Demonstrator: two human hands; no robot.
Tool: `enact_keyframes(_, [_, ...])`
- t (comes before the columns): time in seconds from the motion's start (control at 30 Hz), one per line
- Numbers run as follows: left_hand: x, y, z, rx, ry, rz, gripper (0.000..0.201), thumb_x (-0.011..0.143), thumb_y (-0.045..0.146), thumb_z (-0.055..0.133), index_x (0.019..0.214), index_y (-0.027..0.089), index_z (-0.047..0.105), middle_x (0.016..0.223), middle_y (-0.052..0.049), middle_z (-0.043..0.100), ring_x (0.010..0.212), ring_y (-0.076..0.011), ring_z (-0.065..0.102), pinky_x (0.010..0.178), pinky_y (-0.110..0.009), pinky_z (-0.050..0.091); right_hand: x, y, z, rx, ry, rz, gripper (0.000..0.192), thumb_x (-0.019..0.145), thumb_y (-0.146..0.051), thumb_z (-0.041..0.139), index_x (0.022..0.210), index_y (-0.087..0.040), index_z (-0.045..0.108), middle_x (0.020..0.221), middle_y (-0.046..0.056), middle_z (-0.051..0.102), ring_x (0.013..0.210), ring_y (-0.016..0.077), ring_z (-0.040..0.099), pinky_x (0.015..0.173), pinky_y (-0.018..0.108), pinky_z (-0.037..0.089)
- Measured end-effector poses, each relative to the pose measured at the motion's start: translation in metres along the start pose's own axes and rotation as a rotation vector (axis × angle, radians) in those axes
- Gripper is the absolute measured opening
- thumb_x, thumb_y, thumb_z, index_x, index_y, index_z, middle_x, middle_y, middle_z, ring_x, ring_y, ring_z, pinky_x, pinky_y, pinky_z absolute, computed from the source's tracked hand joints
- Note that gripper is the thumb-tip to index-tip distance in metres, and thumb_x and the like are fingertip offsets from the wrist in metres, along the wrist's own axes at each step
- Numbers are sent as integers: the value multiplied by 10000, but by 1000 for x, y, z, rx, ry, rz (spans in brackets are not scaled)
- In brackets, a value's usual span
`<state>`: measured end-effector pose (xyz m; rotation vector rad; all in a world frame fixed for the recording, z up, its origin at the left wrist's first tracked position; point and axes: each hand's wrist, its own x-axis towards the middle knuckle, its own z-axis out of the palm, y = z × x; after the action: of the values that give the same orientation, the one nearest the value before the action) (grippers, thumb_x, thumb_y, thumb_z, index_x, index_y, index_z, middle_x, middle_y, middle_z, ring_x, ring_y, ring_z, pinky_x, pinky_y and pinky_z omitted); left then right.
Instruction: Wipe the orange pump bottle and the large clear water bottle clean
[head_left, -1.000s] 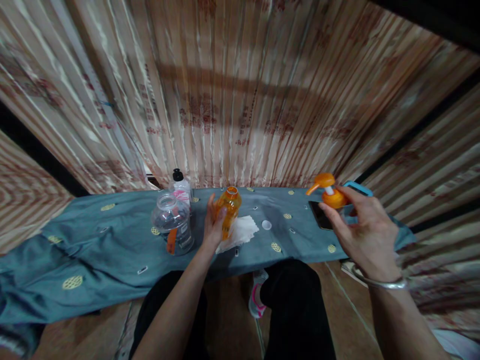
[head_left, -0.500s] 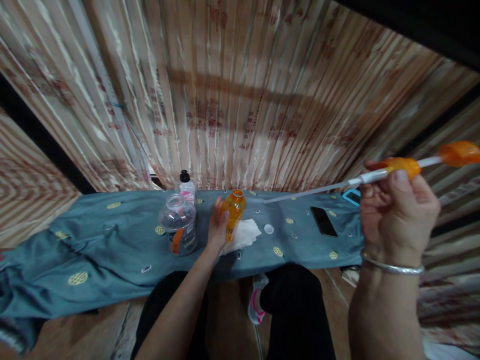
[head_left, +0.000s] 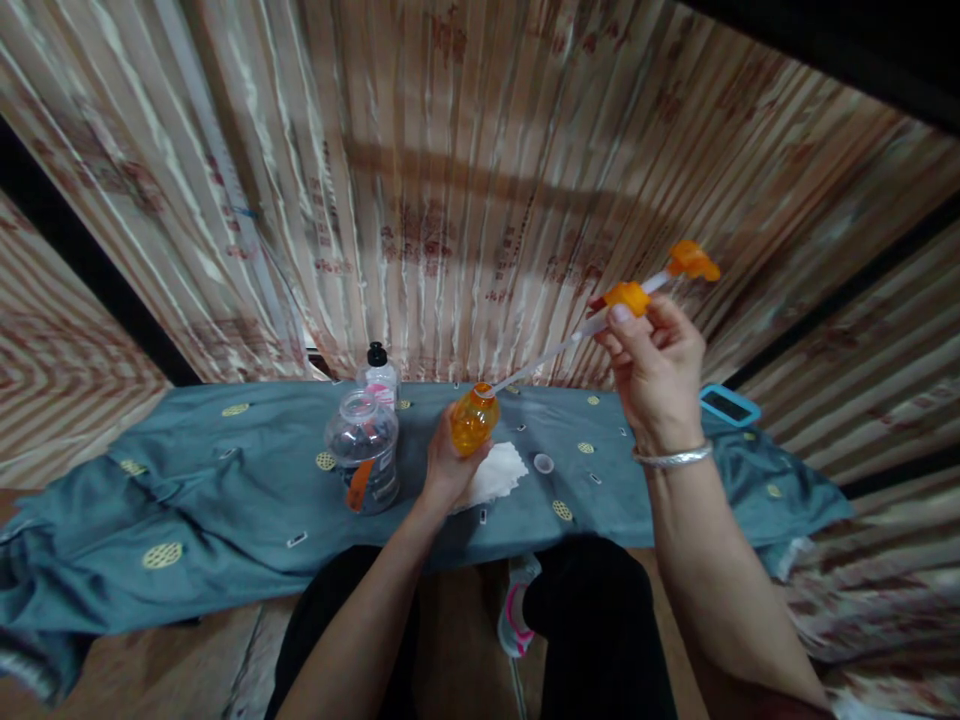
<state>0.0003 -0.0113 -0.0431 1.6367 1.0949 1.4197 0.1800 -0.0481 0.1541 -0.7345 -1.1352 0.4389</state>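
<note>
My left hand (head_left: 448, 462) is wrapped round an orange see-through bottle (head_left: 474, 420), which leans slightly with its open neck up. Pinched by its orange collar in my right hand (head_left: 654, 365) is a pump dispenser head (head_left: 628, 297), held up at a slant. Its orange nozzle points away to the upper right. The thin whitish dip tube runs down to the left, and its tip is at the bottle's mouth; whether it is inside I cannot tell. Beneath the bottle lies a white tissue (head_left: 501, 474), with a small round white cap (head_left: 544, 463) to its right.
A clear wide-mouthed plastic jar (head_left: 363, 440) with an orange label stands left of my left hand. Behind it is a bottle with a black cap (head_left: 377, 355). A blue-framed device (head_left: 730, 405) lies at the right on the teal cloth (head_left: 247, 470). A patterned curtain (head_left: 450, 200) hangs behind.
My right hand has brought the pump head left and inward, so its tube tip meets the bottle's mouth. The bottle has tilted a little in my left hand. My right arm now hides the black phone.
</note>
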Motion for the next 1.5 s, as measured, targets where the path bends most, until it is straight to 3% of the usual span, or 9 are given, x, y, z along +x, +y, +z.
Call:
enact_keyframes(0.3, [7,2,-5,-33,-47,-49,601,659,258,804,1225,250,603,1188,-70,760,1069,-306,736,950,-498,603,-35,64,16,-43,-365,355,463,630,-518,941,928,-256,701,887,-26,778,872,161,730,861,311,582])
enact_keyframes(0.5, [11,6,-8,-62,-77,-96,607,639,203,812,1215,226,623,1176,-64,772,1074,-290,742,945,-433,606,-48,87,15,-23,-499,436,397,651,-494,938,881,-236,741,888,-24,774,887,154,706,921,309,529])
enact_keyframes(0.7, [13,7,-11,-85,-112,-143,615,632,201,840,1210,208,630,1165,-59,782,1082,-282,743,955,-408,598,-46,97,12,-11,-553,459,390,704,-535,895,914,-242,745,944,0,784,910,182,703,937,352,519])
enact_keyframes(1.03, [14,7,-13,-136,-123,-130,617,619,232,853,1198,206,642,1164,-68,780,1072,-281,737,988,-426,575,-40,101,12,-3,-622,499,345,647,-477,938,849,-258,764,888,-25,772,898,191,684,923,333,491])
enact_keyframes(1.5, [15,6,-12,-207,-122,-162,626,603,242,862,1190,207,646,1136,-55,774,1055,-272,734,995,-436,574,-41,100,17,-4,-569,508,344,594,-409,964,781,-253,721,797,-43,731,848,191,698,881,326,518])
